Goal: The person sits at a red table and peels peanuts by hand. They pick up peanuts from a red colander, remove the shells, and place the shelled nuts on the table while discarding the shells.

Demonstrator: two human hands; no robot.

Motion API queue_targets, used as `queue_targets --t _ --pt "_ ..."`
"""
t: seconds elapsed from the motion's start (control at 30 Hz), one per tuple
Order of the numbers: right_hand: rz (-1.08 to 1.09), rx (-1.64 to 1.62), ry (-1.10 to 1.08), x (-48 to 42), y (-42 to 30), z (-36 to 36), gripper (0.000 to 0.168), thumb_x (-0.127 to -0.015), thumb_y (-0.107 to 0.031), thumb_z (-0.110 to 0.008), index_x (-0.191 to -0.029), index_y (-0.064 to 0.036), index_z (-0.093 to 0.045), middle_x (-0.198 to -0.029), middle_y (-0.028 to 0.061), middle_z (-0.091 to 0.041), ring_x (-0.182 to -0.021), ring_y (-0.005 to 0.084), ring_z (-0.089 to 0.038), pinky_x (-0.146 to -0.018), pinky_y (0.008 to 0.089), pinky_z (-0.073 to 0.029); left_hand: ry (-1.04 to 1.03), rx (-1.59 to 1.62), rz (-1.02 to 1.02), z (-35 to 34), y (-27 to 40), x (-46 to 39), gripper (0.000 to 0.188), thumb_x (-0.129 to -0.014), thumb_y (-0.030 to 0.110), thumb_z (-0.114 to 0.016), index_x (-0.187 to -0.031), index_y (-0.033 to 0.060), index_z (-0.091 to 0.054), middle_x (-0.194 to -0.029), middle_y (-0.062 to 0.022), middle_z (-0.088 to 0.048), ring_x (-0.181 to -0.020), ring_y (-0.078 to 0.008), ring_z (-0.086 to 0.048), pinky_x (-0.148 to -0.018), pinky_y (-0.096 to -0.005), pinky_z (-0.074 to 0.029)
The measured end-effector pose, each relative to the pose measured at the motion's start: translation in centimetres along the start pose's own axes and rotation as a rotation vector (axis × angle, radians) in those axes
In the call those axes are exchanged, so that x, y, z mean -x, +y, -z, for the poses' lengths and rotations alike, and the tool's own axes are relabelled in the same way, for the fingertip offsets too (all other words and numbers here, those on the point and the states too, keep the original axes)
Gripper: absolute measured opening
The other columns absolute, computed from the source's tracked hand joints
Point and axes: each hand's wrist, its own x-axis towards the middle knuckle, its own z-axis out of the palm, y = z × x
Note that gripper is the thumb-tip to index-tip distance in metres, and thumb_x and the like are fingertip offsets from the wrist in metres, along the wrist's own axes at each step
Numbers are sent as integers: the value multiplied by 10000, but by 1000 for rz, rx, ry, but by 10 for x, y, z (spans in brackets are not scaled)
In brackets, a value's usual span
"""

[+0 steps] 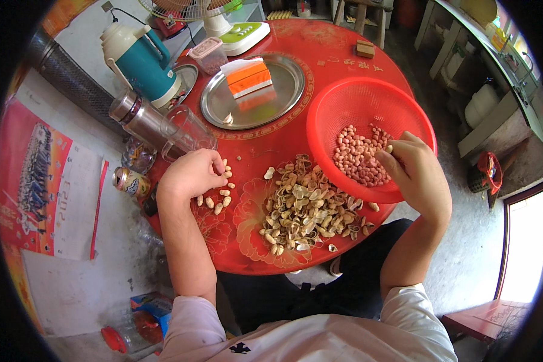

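My left hand rests at the left of the round red table, its fingertips down among several unshelled peanuts; whether it grips one is hidden. My right hand is over the right rim of a red plastic colander, with a pale peanut or piece of shell pinched between thumb and fingers. Shelled pink peanut kernels lie in the bottom of the colander. A heap of peanut shells spreads between my hands, partly beneath the colander's near rim.
Behind stand a glass mug, a steel flask, a teal thermos jug and a fan. An oval metal tray holds an orange and white box. A drink can is at the left edge.
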Motion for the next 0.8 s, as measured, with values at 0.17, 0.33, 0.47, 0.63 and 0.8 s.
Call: queue_targets --t 0.17,0.33,0.47,0.63,0.8 --pt "-21 -5 -32 0 0 -1 315 -1068 -224 -766 -893 36 -736 -832 206 -651 -867 386 -660 -781 509 -528 42 -96 64 -4 14 -3 227 -963 249 -872 -1062 54 -810 -1061 -136 -864 -893 -268 -837 -809 -428 -644" --pt "47 -101 -13 3 6 -3 269 -1081 -148 -705 -922 67 -729 -845 221 -654 -874 396 -660 -799 514 -526 153 -97 56 -3 26 -2 238 -925 294 -902 -981 75 -828 -1038 -99 -871 -943 -298 -837 -865 -439 -647" --pt "2 -128 -21 4 -2 4 255 -1081 -128 -689 -928 74 -716 -847 233 -646 -889 407 -654 -810 520 -523 106 -160 46 -6 15 -4 272 -896 331 -924 -964 84 -834 -1021 -99 -868 -981 -310 -834 -903 -445 -645" --pt "66 -109 -54 3 4 4 269 -1079 -130 -701 -899 69 -689 -833 224 -643 -877 400 -636 -802 516 -518 83 -171 61 -9 10 -7 242 -909 319 -914 -966 97 -836 -1023 -96 -867 -990 -307 -833 -918 -449 -642" --pt "234 -112 -13 3 -2 0 307 -1036 -164 -778 -817 17 -660 -772 179 -646 -825 380 -626 -789 510 -521 256 -98 -165 -6 30 0 199 -933 281 -892 -972 102 -815 -981 -64 -855 -879 -290 -818 -792 -437 -631"
